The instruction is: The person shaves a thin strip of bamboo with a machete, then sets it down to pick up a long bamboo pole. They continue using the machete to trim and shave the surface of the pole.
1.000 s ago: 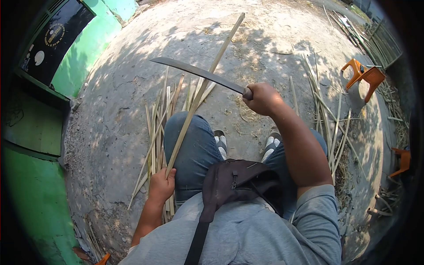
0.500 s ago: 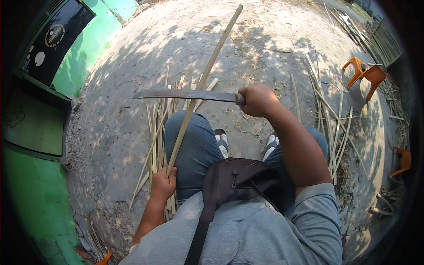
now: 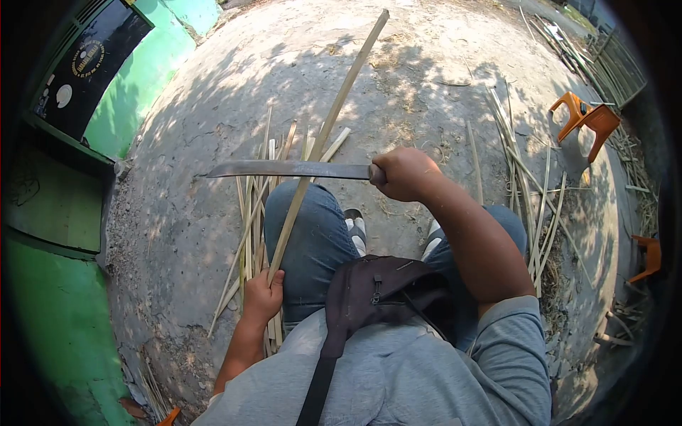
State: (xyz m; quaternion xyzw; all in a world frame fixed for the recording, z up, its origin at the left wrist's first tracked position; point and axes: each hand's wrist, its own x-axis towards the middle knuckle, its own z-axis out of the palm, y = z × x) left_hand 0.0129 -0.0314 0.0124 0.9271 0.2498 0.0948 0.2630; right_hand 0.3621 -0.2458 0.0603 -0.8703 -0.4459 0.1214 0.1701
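A long pale wooden or bamboo strip slants up and away over my left knee. My left hand is closed round its near end beside the left thigh. My right hand grips the handle of a long machete above and between my knees. The blade points left and crosses the strip just above the left knee; whether it touches the strip is hard to tell. More pale strips lie in a pile on the ground beside and beyond my left leg.
Another heap of strips lies right of my right knee. An orange plastic chair lies at the upper right, with another orange piece below it. A green wall stands on the left. A black bag rests on my lap.
My right hand and the machete have moved nearer to my body, down along the strip, and slightly left. The left hand has stayed in place.
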